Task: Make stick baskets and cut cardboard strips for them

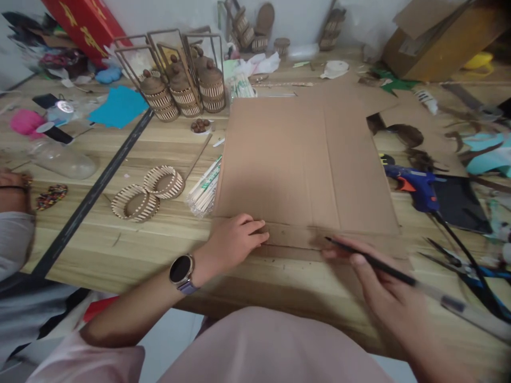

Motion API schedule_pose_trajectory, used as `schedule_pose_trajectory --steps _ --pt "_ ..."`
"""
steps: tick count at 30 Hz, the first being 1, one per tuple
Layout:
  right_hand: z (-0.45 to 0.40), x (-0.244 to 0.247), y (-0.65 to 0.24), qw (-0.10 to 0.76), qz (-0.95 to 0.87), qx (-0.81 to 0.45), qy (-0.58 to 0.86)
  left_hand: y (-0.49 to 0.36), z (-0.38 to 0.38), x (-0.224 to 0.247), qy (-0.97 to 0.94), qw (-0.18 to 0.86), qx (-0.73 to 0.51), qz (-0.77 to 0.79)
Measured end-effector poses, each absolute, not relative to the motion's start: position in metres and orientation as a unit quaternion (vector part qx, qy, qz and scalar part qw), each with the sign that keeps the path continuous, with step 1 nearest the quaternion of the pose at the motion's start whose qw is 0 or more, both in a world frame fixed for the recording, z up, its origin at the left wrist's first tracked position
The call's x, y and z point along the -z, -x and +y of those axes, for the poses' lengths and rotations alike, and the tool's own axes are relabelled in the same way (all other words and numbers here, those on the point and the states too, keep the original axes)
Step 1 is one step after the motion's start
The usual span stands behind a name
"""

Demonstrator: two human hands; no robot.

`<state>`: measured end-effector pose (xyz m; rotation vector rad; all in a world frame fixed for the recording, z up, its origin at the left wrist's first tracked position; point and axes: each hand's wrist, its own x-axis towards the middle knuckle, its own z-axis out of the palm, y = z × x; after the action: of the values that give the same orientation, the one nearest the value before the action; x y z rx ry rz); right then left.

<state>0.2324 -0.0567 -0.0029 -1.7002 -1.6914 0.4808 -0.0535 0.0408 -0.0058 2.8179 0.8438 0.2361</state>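
A large brown cardboard sheet [279,154] lies flat on the wooden table, with a narrow strip along its near edge. My left hand [235,239], a watch on its wrist, rests on the sheet's near left part, fingers a little apart and nothing held. At the near right part, my right hand [383,282] grips a long black pen [375,261], whose tip points left over the strip. Motion blurs this hand slightly. Left of the sheet lie a bundle of wrapped sticks [205,189] and two round stick-walled rings [136,203].
A blue glue gun [421,189] and pliers [459,263] lie at the right. Several small lanterns [186,96] stand behind on the left, near blue sheets [118,106]. Another person's arm [14,229] is at the far left. A cardboard box [435,50] stands at the back right.
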Motion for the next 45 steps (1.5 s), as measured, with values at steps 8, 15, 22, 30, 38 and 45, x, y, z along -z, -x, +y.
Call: schedule_pose_trajectory --steps 8,15,22,30,38,45 --pt "-0.044 0.018 -0.252 0.263 -0.738 -0.123 0.609 0.053 0.036 0.003 -0.954 0.061 -0.087 0.28" --pt "-0.043 0.028 -0.261 0.268 -0.789 -0.062 0.55 0.054 0.031 0.004 -0.955 0.052 -0.112 0.27" --pt "-0.043 0.029 -0.259 0.272 -0.793 -0.056 0.543 0.055 0.029 0.004 -0.956 0.039 -0.118 0.266" --pt "-0.045 0.028 -0.258 0.282 -0.793 -0.048 0.537 0.055 0.027 0.003 -0.957 0.031 -0.12 0.263" --pt "-0.044 0.025 -0.254 0.293 -0.783 -0.06 0.546 0.054 0.029 0.004 -0.957 0.029 -0.138 0.255" --pt "-0.045 0.027 -0.253 0.288 -0.789 -0.043 0.541 0.053 0.029 0.005 -0.958 0.02 -0.134 0.254"
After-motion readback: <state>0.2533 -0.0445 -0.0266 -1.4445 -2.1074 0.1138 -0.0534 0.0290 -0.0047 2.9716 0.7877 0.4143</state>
